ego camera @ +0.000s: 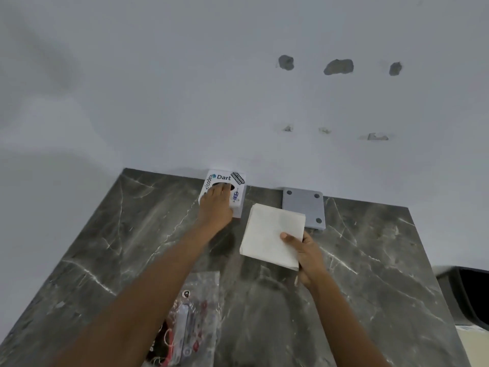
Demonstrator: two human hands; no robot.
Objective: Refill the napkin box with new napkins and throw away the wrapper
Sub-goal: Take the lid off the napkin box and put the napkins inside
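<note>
The white napkin box (236, 202), covered with stickers, stands at the far edge of the dark marble table against the wall. My left hand (215, 205) lies on top of it, fingertips in its dark round hole. A stack of white napkins (270, 234) hangs just above the table to the right of the box, pinched at its near right corner by my right hand (307, 255). The clear plastic wrapper (193, 321) with red and grey print lies flat on the table near me, partly under my left forearm.
A grey square plate (304, 205) with round holes at its corners lies beyond the napkins by the wall. The marble table (370, 274) ends at the right, where a dark bin (468, 295) stands on the floor. The white wall has patched holes.
</note>
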